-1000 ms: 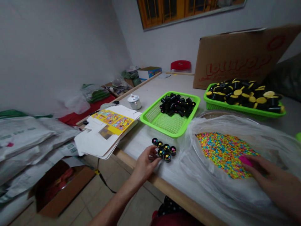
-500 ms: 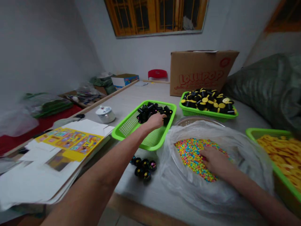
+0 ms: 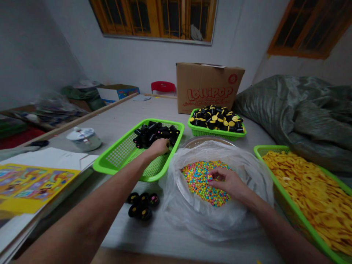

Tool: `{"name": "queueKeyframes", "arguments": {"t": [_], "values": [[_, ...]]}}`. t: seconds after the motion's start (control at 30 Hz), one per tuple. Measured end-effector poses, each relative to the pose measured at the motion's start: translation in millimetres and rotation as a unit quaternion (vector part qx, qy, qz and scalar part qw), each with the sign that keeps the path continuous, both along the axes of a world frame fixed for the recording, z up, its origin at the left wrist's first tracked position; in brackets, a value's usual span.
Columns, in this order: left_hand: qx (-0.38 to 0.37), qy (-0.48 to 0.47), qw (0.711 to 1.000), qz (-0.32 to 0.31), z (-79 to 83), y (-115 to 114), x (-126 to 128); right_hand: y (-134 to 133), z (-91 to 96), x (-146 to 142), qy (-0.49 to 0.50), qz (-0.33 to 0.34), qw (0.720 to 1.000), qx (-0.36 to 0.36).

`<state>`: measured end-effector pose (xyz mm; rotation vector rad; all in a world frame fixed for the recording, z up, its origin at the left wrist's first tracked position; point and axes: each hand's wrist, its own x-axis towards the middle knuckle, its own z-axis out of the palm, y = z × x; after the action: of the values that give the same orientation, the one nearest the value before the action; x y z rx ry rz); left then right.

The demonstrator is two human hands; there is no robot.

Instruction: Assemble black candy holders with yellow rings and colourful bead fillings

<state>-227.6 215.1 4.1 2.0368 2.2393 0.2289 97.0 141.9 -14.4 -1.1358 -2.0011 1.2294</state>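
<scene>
Right hand [image 3: 229,182] over candies [image 3: 196,179] inside plastic bag [image 3: 189,222]; fingers narrow, hold unclear; level hand best against spills. Left hand [image 3: 158,147] at black containers [image 3: 143,135] in green basket [image 3: 118,152], left of bag; grip hidden, cannot tell; best take one, neighbours undisturbed.

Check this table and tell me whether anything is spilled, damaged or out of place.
No spill or damage stands out: the colored candies lie within the plastic bag, and the loose black cups stand grouped on the table. Only two yellow specks look stray, at the table's far end and the picture's bottom edge, too small to identify.
</scene>
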Motion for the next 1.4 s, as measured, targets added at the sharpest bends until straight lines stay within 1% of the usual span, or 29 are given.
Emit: {"name": "queueKeyframes", "arguments": {"t": [0.07, 0.1, 0.17, 0.23, 0.3, 0.33, 0.4, 0.43, 0.47, 0.53, 0.63, 0.73, 0.8, 0.83, 0.87, 0.93, 1.03, 1.13, 1.2, 1.27, 1.3, 1.37, 1.4], "values": [[0.037, -0.014, 0.999, 0.016, 13.3, -11.5, -2.5, -3.0, -0.9, 6.9, 0.015, -0.008, 1.000, 0.003], [0.060, -0.038, 0.997, 0.026, 22.1, -18.9, -2.1, -4.3, -2.6, 10.4, 0.028, -0.012, 1.000, -0.001], [0.108, -0.136, 0.984, 0.035, 41.6, -37.2, 5.8, -6.6, -6.4, 17.3, 0.058, -0.019, 0.998, -0.016], [0.141, -0.271, 0.952, 0.008, 57.8, -59.2, 26.1, -8.3, -8.6, 23.6, 0.077, -0.026, 0.996, -0.028], [0.132, -0.377, 0.915, -0.065, 63.9, -81.1, 57.5, -9.4, -7.9, 29.2, 0.082, -0.032, 0.996, -0.031], [0.111, -0.412, 0.898, -0.109, 62.1, -90.4, 75.3, -10.0, -6.7, 31.8, 0.083, -0.036, 0.995, -0.030], [0.051, -0.453, 0.872, -0.176, 50.5, -103.5, 109.5, -11.4, -3.1, 36.3, 0.084, -0.044, 0.995, -0.026], [0.032, -0.454, 0.869, -0.195, 42.3, -107.1, 124.0, -12.4, -1.1, 38.2, 0.082, -0.046, 0.995, -0.024], [0.020, -0.444, 0.872, -0.206, 34.1, -109.1, 136.0, -13.7, 0.8, 39.8, 0.079, -0.046, 0.996, -0.021], [0.013, -0.409, 0.887, -0.214, 20.3, -109.6, 152.0, -16.9, 4.2, 42.1, 0.066, -0.044, 0.997, -0.009], [-0.004, -0.359, 0.906, -0.226, 10.0, -106.4, 160.2, -21.0, 8.0, 43.4, 0.029, -0.049, 0.998, 0.023], [-0.011, -0.329, 0.909, -0.254, 5.6, -102.8, 160.1, -22.3, 11.5, 42.8, -0.009, -0.045, 0.998, 0.050], [-0.001, -0.320, 0.907, -0.273, 2.2, -101.3, 159.6, -22.0, 14.7, 41.9, -0.038, -0.040, 0.994, 0.093], [0.005, -0.318, 0.906, -0.279, 0.3, -100.8, 159.7, -21.9, 16.6, 41.3, -0.055, -0.040, 0.989, 0.131], [0.009, -0.315, 0.905, -0.285, -1.3, -100.4, 159.9, -22.0, 18.7, 40.4, -0.074, -0.041, 0.980, 0.179], [0.008, -0.314, 0.904, -0.289, -3.3, -100.2, 160.9, -23.0, 23.4, 38.0, -0.115, -0.042, 0.951, 0.285], [-0.004, -0.320, 0.904, -0.285, -2.8, -101.0, 163.0, -27.4, 30.7, 33.3, -0.191, -0.024, 0.888, 0.418], [-0.001, -0.324, 0.904, -0.279, -1.4, -102.5, 164.1, -33.9, 36.6, 29.7, -0.252, 0.001, 0.824, 0.507], [0.002, -0.327, 0.904, -0.276, -1.7, -103.0, 164.3, -37.7, 38.8, 28.8, -0.263, 0.009, 0.795, 0.547], [0.003, -0.336, 0.898, -0.285, -3.2, -102.3, 164.6, -39.9, 39.4, 29.1, -0.258, 0.005, 0.779, 0.572], [0.002, -0.342, 0.893, -0.294, -4.1, -101.5, 165.1, -40.2, 38.9, 29.5, -0.252, 0.000, 0.777, 0.577], [0.002, -0.355, 0.883, -0.308, -4.9, -100.0, 166.6, -39.1, 35.5, 31.1, -0.239, -0.015, 0.787, 0.568], [0.004, -0.360, 0.881, -0.307, -4.1, -100.2, 167.1, -38.0, 32.2, 32.5, -0.228, -0.027, 0.802, 0.552]]}}
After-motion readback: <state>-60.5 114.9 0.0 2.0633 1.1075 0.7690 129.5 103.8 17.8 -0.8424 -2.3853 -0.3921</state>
